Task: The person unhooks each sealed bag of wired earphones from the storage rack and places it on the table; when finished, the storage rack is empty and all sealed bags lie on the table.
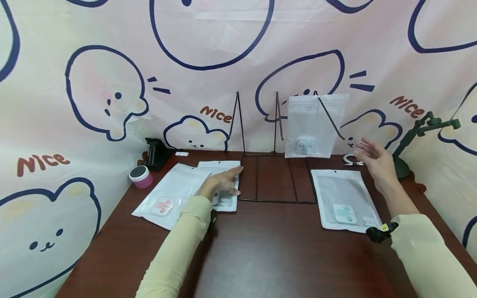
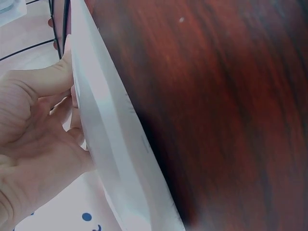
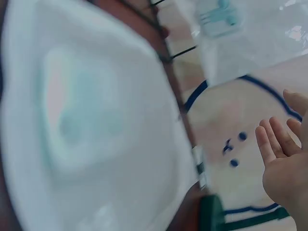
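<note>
My left hand (image 1: 223, 182) rests over a smaller white zip pouch (image 1: 228, 207) lying on the table, its fingers at the pouch's right edge. In the left wrist view, thumb and fingers touch a white pouch (image 2: 115, 144) from above. Left of it lies a larger white pouch (image 1: 190, 182) with a pink item showing. My right hand (image 1: 376, 159) is raised with loose fingers, holding nothing, above and behind a grey-fronted pouch (image 1: 339, 190) with a pale green item. A white pouch (image 1: 316, 120) hangs on the right-hand hook of a black wire rack (image 1: 277, 201).
A green stand (image 1: 402, 161) with a jointed arm is at the right, beside a coiled white cable (image 1: 352, 160). Back left are a black holder (image 1: 156, 153), a pink jar (image 1: 140, 176) and a small white object (image 1: 181, 154). A printed cloth (image 1: 208, 82) hangs behind.
</note>
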{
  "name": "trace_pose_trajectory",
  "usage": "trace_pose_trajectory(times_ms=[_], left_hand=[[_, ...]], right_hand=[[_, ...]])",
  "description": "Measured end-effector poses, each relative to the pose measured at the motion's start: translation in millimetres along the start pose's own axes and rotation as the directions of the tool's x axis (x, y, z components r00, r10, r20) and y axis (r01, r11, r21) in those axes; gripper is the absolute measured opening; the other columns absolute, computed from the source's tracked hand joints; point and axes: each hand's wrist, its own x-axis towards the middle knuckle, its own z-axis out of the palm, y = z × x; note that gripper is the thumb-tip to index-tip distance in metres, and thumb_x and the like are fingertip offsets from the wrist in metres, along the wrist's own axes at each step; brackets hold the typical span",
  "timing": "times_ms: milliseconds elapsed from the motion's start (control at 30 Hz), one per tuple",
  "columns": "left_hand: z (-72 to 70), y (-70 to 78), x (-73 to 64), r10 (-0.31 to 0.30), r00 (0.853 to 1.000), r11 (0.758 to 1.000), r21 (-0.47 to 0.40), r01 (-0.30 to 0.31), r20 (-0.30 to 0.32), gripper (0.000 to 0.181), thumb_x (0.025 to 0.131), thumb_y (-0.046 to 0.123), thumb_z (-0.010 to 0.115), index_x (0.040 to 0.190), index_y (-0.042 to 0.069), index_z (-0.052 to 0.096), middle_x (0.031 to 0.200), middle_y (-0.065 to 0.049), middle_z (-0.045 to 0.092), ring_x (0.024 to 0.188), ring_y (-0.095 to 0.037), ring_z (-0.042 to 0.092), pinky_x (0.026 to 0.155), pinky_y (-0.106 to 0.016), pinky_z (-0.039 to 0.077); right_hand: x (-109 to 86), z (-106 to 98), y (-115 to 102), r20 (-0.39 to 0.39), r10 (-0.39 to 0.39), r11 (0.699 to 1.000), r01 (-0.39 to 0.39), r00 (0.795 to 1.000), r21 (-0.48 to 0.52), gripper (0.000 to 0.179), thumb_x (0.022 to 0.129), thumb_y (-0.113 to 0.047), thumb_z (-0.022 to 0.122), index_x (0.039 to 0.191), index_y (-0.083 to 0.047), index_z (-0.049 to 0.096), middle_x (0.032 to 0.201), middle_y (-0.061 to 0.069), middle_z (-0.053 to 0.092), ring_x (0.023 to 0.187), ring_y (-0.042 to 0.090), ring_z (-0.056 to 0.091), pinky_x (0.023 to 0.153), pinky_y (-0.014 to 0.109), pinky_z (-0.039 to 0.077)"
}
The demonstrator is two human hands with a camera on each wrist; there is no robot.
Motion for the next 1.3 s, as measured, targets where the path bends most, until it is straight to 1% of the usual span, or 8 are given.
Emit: trace_pose_trajectory(times_ms=[167, 400, 600, 800, 967, 1033, 1133, 1300], left_hand=[[1.6, 1.0, 2.9, -0.003, 1.000, 1.000, 0.003, 0.003, 0.014, 0.097, 0.094, 0.007, 0.074, 0.168, 0.022, 0.014, 0.172, -0.008, 0.022, 0.154, -0.030, 0.030, 0.128, -0.051, 0.015], [0.4, -1.4, 0.4, -0.014, 1.000, 1.000, -0.006, 0.014, 0.019, 0.098, 0.095, 0.005, 0.073, 0.169, 0.020, 0.011, 0.173, -0.008, 0.019, 0.154, -0.031, 0.031, 0.128, -0.050, 0.017], [1.4, -1.3, 0.5, 0.008, 1.000, 1.000, 0.001, -0.008, 0.016, 0.096, 0.095, 0.007, 0.073, 0.168, 0.019, 0.013, 0.173, -0.009, 0.020, 0.153, -0.031, 0.033, 0.128, -0.050, 0.018], [5.4, -1.2, 2.4, 0.006, 1.000, 1.000, 0.028, -0.006, 0.005, 0.095, 0.096, 0.010, 0.074, 0.168, 0.021, 0.013, 0.169, -0.012, 0.029, 0.152, -0.030, 0.035, 0.128, -0.051, 0.019], [4.8, -0.8, 2.3, 0.004, 1.000, 0.999, 0.046, -0.004, 0.000, 0.094, 0.096, 0.011, 0.074, 0.168, 0.021, 0.014, 0.170, -0.011, 0.028, 0.152, -0.030, 0.034, 0.128, -0.051, 0.018], [3.8, -0.8, 2.7, 0.005, 1.000, 0.998, 0.057, -0.004, -0.005, 0.094, 0.096, 0.011, 0.074, 0.168, 0.021, 0.014, 0.172, -0.008, 0.023, 0.152, -0.030, 0.035, 0.128, -0.050, 0.018], [2.5, -0.6, 2.2, 0.005, 1.000, 0.998, 0.063, -0.005, -0.010, 0.094, 0.096, 0.011, 0.074, 0.168, 0.020, 0.014, 0.172, -0.008, 0.023, 0.152, -0.030, 0.035, 0.128, -0.050, 0.018], [1.2, -0.1, 1.2, 0.008, 1.000, 0.998, 0.067, -0.007, -0.018, 0.093, 0.097, 0.012, 0.073, 0.168, 0.021, 0.014, 0.170, -0.012, 0.028, 0.153, -0.031, 0.034, 0.128, -0.052, 0.017]], right_hand=[[9.8, 0, -26, 0.000, -0.049, 0.999, 0.049, 0.999, 0.020, 0.071, 0.102, -0.045, 0.064, 0.164, -0.032, 0.031, 0.163, 0.010, 0.043, 0.143, 0.021, 0.046, 0.122, 0.042, 0.036], [22.0, 19, -66, -0.007, -0.118, 0.986, 0.118, 0.993, 0.120, 0.072, 0.102, -0.040, 0.066, 0.165, -0.029, 0.031, 0.164, 0.007, 0.042, 0.149, 0.023, 0.041, 0.124, 0.049, 0.030], [22.7, 37, -90, -0.074, -0.115, 0.983, 0.124, 0.991, 0.136, 0.066, 0.102, -0.037, 0.067, 0.161, -0.031, 0.038, 0.162, 0.007, 0.044, 0.147, 0.026, 0.043, 0.122, 0.048, 0.035], [20.0, 43, -100, -0.141, -0.067, 0.979, 0.093, 0.988, 0.183, 0.056, 0.101, -0.041, 0.068, 0.153, -0.031, 0.050, 0.145, 0.004, 0.056, 0.130, 0.020, 0.050, 0.117, 0.047, 0.038], [14.9, 42, -105, -0.155, -0.091, 0.955, 0.130, 0.984, 0.266, 0.041, 0.101, -0.036, 0.068, 0.141, -0.029, 0.063, 0.125, -0.005, 0.064, 0.112, 0.014, 0.056, 0.100, 0.035, 0.044], [12.6, 41, -107, -0.151, -0.116, 0.952, 0.154, 0.982, 0.266, 0.038, 0.101, -0.034, 0.069, 0.138, -0.027, 0.066, 0.123, -0.005, 0.065, 0.109, 0.014, 0.059, 0.092, 0.028, 0.048], [7.8, 39, -109, -0.139, -0.138, 0.956, 0.168, 0.981, 0.241, 0.037, 0.101, -0.033, 0.069, 0.137, -0.025, 0.068, 0.125, -0.003, 0.066, 0.106, 0.014, 0.061, 0.084, 0.021, 0.052], [-3.8, 31, -107, -0.151, -0.114, 0.960, 0.148, 0.982, 0.237, 0.037, 0.102, -0.034, 0.068, 0.137, -0.025, 0.068, 0.127, -0.002, 0.065, 0.103, 0.014, 0.061, 0.081, 0.020, 0.052]])
